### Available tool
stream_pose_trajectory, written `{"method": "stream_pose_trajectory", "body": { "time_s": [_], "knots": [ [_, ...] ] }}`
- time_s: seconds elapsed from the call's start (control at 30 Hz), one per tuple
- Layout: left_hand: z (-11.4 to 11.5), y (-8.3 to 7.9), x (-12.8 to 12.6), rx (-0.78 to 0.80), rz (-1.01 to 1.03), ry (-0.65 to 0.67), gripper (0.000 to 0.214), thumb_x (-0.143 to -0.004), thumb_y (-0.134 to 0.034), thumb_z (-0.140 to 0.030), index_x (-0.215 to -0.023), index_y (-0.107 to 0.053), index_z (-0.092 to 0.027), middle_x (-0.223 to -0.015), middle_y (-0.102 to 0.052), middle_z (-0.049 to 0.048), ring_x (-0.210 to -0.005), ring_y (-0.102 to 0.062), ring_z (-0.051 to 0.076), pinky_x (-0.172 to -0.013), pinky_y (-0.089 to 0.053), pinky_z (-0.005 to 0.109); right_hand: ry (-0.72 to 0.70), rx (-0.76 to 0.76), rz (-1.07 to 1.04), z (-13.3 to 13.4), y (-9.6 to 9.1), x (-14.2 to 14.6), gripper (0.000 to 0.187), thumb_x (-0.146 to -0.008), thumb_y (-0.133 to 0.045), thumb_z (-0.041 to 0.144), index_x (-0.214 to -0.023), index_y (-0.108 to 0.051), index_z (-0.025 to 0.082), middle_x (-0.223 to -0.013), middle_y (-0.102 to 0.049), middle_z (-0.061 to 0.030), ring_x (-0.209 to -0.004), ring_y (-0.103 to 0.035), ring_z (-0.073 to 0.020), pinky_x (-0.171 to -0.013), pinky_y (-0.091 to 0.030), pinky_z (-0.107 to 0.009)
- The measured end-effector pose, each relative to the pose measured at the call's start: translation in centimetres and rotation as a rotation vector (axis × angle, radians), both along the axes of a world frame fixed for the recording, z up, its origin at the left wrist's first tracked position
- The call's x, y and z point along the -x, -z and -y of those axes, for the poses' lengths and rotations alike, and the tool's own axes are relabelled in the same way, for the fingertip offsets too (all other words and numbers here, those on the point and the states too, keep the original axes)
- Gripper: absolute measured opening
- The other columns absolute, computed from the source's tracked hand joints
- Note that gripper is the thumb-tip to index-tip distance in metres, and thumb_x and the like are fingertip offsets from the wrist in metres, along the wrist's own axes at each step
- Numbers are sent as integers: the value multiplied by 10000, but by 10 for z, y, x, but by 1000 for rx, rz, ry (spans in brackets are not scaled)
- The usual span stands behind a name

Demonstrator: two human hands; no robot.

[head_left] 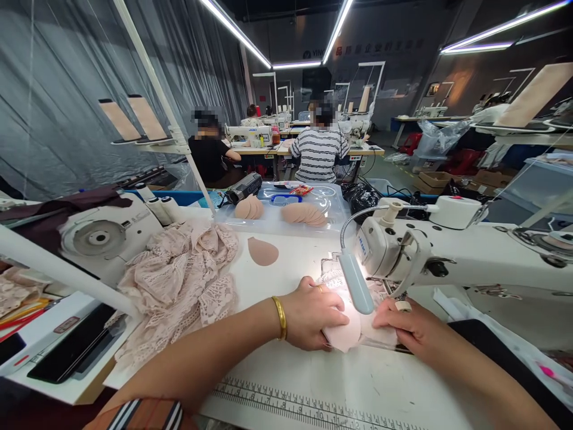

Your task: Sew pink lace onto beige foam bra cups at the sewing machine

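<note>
Under the lamp of a white sewing machine (385, 245) lies a pale pink, cup-shaped pad (347, 328) with lace fabric (333, 278) beside it. My left hand (313, 316), with a gold bangle at its wrist, is closed on the pad's left side, thumb on top. On the right, my right hand (403, 322) pinches the edge of the beige-pink fabric by the needle area; a ring-like band is on one finger. The lamp head (356, 280) covers part of the work, and the needle itself is hard to make out.
Crumpled pink lace (179, 275) is heaped on the left of the table. A single teardrop-shaped pad (263, 251) lies behind my left hand, and stacked pads (304, 214) rest on a plastic box lid (333, 197). A printed ruler (290, 406) runs along the front edge.
</note>
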State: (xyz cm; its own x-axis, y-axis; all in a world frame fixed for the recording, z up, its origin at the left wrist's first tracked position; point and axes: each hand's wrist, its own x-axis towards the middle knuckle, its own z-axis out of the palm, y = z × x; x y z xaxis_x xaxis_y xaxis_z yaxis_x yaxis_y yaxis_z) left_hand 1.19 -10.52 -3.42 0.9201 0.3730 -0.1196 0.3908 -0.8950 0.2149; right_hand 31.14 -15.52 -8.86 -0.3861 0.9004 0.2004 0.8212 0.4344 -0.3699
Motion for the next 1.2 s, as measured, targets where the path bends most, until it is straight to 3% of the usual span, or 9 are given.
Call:
{"method": "stream_pose_trajectory", "body": {
  "time_s": [0.1,0.23,0.4,0.53,0.67,0.83,1.2],
  "knots": [
    [-2,12,-6,-69,58,27,129,-772,-679,-165,-888,-625,-186,-1119,-693,59,-973,-592,255,-787,-257,393,-84,135,-47,1,-8,-6,322,-994,-455,332,-993,-774,369,-944,-752,-22,-991,-699,-244,-839,-606,-351],
    [-7,18,-11,-82,84,59,132,-705,-658,-96,-787,-586,-170,-963,-727,35,-898,-611,236,-809,-263,405,-107,103,-181,1,-13,3,344,-1039,-451,443,-1140,-765,343,-1116,-763,-49,-1137,-670,-272,-1052,-527,-437],
    [-15,19,-10,-98,125,66,257,-729,-655,-73,-942,-670,-217,-1097,-745,19,-972,-632,247,-942,-256,483,-69,60,31,-4,6,23,366,-1064,-398,386,-1288,-688,390,-1382,-675,0,-1263,-608,-287,-1127,-446,-562],
    [-22,16,-8,-50,119,45,229,-718,-671,-63,-893,-684,-210,-1156,-744,23,-994,-639,246,-1012,-223,531,-13,33,162,-6,18,23,399,-1068,-354,375,-1348,-636,406,-1444,-638,8,-1203,-659,-294,-1087,-471,-614],
    [-27,14,-8,-33,130,43,277,-689,-709,-83,-933,-692,-214,-1128,-754,29,-979,-645,248,-1060,-198,552,-6,-19,188,-7,21,22,426,-1069,-333,370,-1381,-622,374,-1467,-626,-3,-1235,-644,-301,-1054,-501,-590],
    [-29,17,-8,-61,166,24,93,-801,-656,-148,-858,-689,-214,-1068,-762,35,-922,-638,234,-1076,-184,558,4,-43,157,-9,23,23,429,-1059,-345,355,-1379,-632,354,-1435,-653,-5,-1215,-640,-297,-1026,-528,-551],
    [-30,18,-9,-80,172,7,96,-799,-643,-159,-859,-686,-219,-1053,-751,22,-920,-633,223,-1081,-202,553,21,-106,66,-9,24,24,403,-1054,-390,337,-1355,-658,332,-1393,-678,-26,-1193,-620,-288,-979,-548,-499]
  ]
}}
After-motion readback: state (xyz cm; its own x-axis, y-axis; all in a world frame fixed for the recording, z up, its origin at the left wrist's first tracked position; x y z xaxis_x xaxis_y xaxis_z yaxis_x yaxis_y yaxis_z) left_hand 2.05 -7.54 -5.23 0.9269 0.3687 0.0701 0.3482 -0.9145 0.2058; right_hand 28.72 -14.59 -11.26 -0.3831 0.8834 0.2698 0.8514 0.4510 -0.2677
